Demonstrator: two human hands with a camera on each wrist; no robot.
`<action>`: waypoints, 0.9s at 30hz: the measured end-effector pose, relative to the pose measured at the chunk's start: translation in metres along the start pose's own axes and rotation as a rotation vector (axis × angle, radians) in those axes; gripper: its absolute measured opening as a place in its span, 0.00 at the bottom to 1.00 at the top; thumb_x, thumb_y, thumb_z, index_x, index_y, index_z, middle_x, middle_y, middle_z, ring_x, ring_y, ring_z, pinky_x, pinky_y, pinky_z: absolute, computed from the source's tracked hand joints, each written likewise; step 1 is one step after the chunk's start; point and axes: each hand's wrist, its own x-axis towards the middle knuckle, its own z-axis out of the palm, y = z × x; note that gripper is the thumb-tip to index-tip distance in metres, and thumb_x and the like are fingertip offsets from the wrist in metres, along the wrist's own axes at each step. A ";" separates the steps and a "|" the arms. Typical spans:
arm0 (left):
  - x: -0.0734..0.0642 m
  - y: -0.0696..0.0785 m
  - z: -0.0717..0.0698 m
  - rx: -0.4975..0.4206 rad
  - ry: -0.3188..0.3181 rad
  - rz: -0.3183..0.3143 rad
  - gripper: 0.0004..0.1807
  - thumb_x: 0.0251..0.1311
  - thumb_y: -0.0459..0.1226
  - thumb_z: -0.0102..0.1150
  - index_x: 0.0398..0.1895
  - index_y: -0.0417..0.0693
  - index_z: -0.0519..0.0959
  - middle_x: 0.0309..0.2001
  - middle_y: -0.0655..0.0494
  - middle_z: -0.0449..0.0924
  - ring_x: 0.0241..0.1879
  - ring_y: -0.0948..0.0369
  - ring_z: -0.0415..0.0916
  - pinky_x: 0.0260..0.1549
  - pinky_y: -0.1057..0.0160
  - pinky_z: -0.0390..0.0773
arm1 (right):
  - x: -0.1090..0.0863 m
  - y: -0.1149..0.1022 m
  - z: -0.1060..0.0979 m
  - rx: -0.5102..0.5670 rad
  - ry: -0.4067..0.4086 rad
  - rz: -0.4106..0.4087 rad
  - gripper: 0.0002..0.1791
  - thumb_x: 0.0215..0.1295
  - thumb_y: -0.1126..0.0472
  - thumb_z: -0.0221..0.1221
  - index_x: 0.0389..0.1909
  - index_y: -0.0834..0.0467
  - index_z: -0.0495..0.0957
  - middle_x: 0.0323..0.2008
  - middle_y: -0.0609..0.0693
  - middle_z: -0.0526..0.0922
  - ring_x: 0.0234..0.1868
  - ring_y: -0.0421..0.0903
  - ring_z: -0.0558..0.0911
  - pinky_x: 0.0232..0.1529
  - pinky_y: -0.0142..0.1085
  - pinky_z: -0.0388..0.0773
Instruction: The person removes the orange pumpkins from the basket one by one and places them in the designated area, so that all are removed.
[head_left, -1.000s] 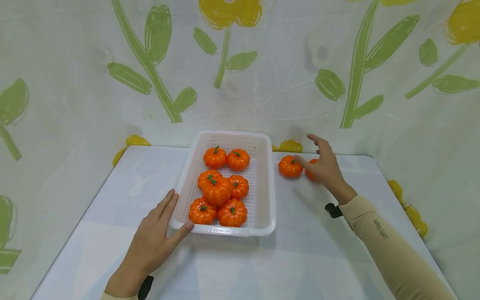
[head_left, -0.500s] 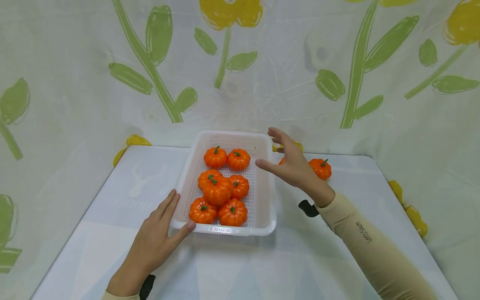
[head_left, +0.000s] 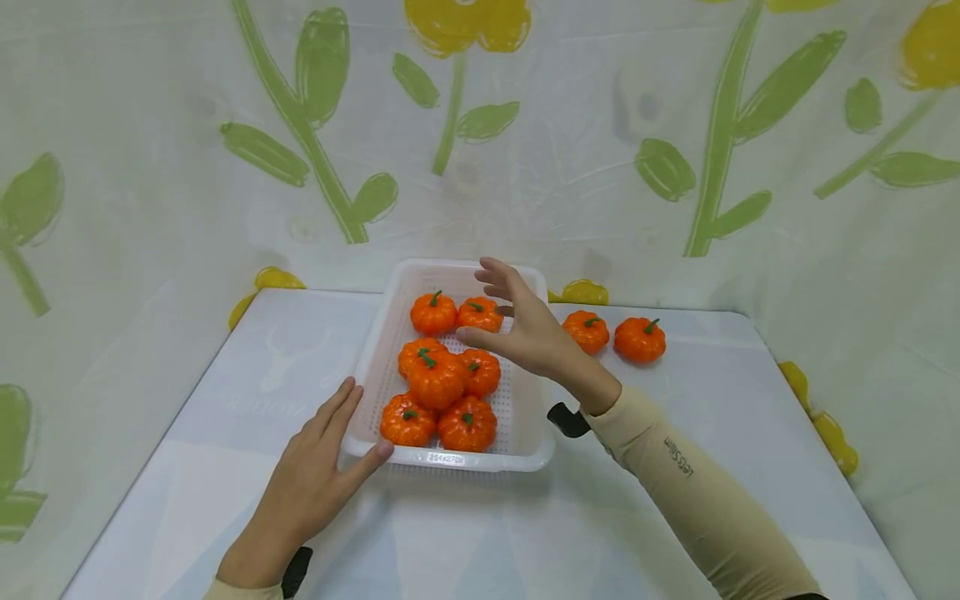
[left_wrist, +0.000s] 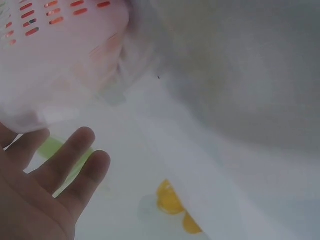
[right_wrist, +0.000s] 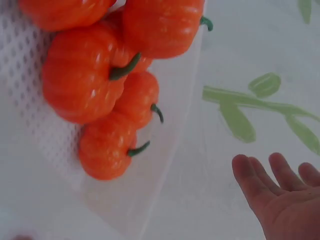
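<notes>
A white perforated plastic basket [head_left: 450,458] stands on the table with several small orange pumpkins [head_left: 437,382] inside, one of them resting on top of others. My left hand [head_left: 307,475] rests against the basket's near left corner, fingers straight along its side and thumb at the front rim. Over the basket's right back part hovers my right hand [head_left: 528,333], fingers spread and slightly bent, with nothing in it. It partly covers a pumpkin [head_left: 478,314] at the back of the basket. The right wrist view shows this hand [right_wrist: 287,200] apart from the pumpkins [right_wrist: 82,75].
Right of the basket, two more pumpkins sit on the white table: one [head_left: 585,332] close to my right wrist, the other [head_left: 640,340] farther right. A curtain [head_left: 570,167] printed with flowers and leaves hangs right behind the table's back edge.
My right hand has moved left, from above the two pumpkins on the table to over the basket, uncovering both. My left hand and the basket have stayed in place.
</notes>
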 end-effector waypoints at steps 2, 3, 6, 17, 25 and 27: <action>0.001 0.000 0.000 0.004 -0.003 0.005 0.49 0.65 0.65 0.56 0.81 0.50 0.55 0.80 0.53 0.51 0.70 0.41 0.62 0.61 0.31 0.66 | 0.002 0.001 0.005 0.026 -0.028 0.028 0.53 0.58 0.45 0.73 0.79 0.44 0.52 0.73 0.45 0.65 0.71 0.48 0.68 0.67 0.51 0.70; 0.002 0.000 0.000 0.005 -0.002 0.007 0.49 0.65 0.65 0.56 0.81 0.50 0.55 0.80 0.53 0.51 0.70 0.41 0.62 0.61 0.31 0.66 | 0.003 0.001 0.008 0.032 -0.044 0.034 0.53 0.58 0.46 0.73 0.79 0.44 0.53 0.73 0.45 0.65 0.71 0.48 0.68 0.67 0.52 0.69; 0.002 0.000 0.001 0.001 -0.001 0.011 0.49 0.65 0.65 0.57 0.81 0.50 0.55 0.80 0.53 0.51 0.70 0.41 0.63 0.61 0.32 0.66 | 0.004 0.003 0.016 0.012 -0.101 0.056 0.52 0.58 0.45 0.73 0.78 0.43 0.54 0.73 0.44 0.66 0.71 0.48 0.67 0.66 0.52 0.70; 0.002 -0.001 0.001 0.005 0.011 0.013 0.49 0.64 0.65 0.57 0.81 0.50 0.56 0.80 0.53 0.52 0.69 0.41 0.64 0.60 0.31 0.67 | 0.007 0.013 0.039 -0.093 -0.323 0.107 0.47 0.59 0.52 0.74 0.76 0.53 0.60 0.73 0.48 0.66 0.72 0.55 0.67 0.69 0.50 0.67; 0.002 0.000 0.000 0.003 0.015 0.016 0.49 0.64 0.65 0.57 0.80 0.48 0.57 0.79 0.51 0.53 0.69 0.41 0.63 0.60 0.32 0.68 | 0.008 0.010 0.048 -0.176 -0.399 0.111 0.46 0.59 0.55 0.73 0.75 0.56 0.62 0.71 0.54 0.69 0.69 0.53 0.70 0.68 0.48 0.69; 0.002 0.000 0.000 0.002 0.014 0.014 0.49 0.64 0.65 0.57 0.80 0.48 0.57 0.79 0.51 0.53 0.70 0.41 0.63 0.60 0.32 0.67 | 0.009 0.010 0.050 -0.208 -0.409 0.117 0.44 0.59 0.55 0.73 0.74 0.55 0.64 0.70 0.54 0.70 0.68 0.52 0.70 0.69 0.47 0.68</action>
